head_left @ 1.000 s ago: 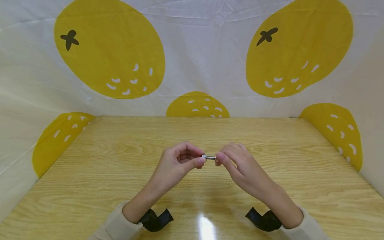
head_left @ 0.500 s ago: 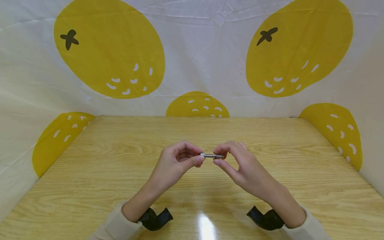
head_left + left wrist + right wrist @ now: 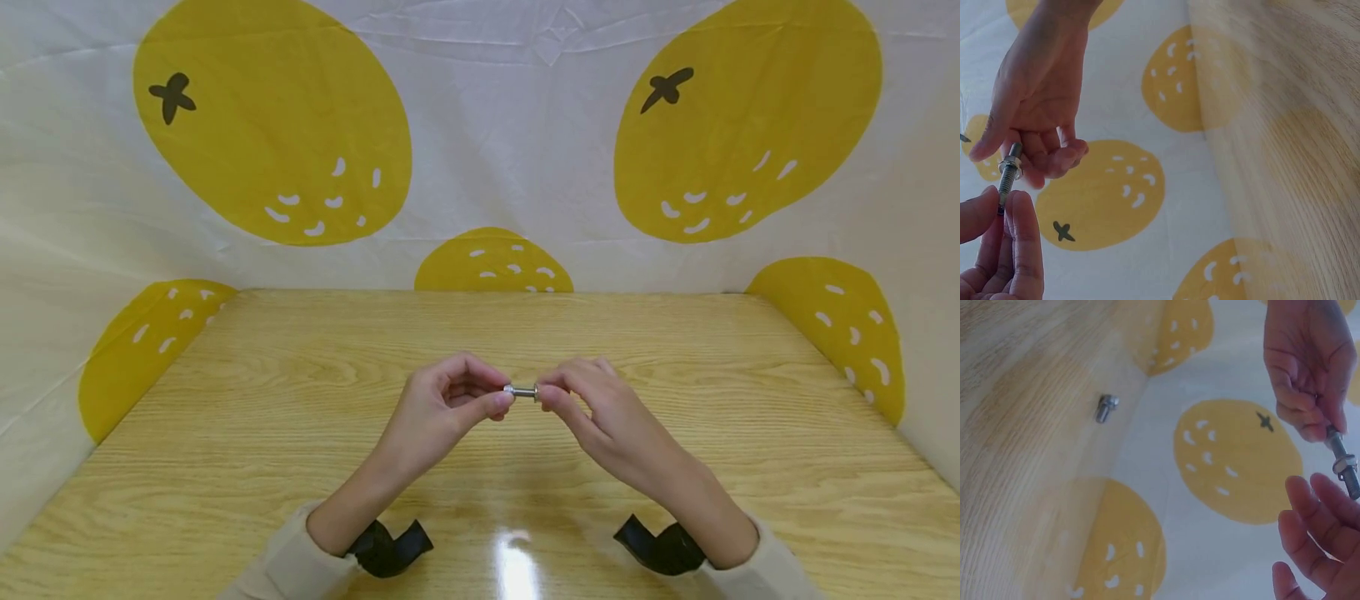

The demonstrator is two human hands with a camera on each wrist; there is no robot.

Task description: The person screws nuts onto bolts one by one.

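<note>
A metal bolt (image 3: 525, 392) is held level above the table, running between the two hands. My left hand (image 3: 446, 400) pinches its head between thumb and fingertips. A silver nut (image 3: 1010, 167) sits on the threads partway along, with the bolt's free end sticking out past it. My right hand (image 3: 600, 408) is around that free end, and its thumb covers the tip in the head view. In the left wrist view its thumb stands off the bolt, with bent fingers on the other side. The right wrist view shows its fingers (image 3: 1310, 534) spread and relaxed near the tip.
In the right wrist view a short metal bolt (image 3: 1107, 407) shows on the glossy wooden table (image 3: 337, 333). A white cloth (image 3: 510, 150) with yellow fruit prints stands behind and at both sides. Black straps (image 3: 390, 550) circle the wrists.
Half a second ago the right thumb and fingers were parted around the nut with the bolt's tip showing; now they have moved over the tip. The left hand has barely shifted.
</note>
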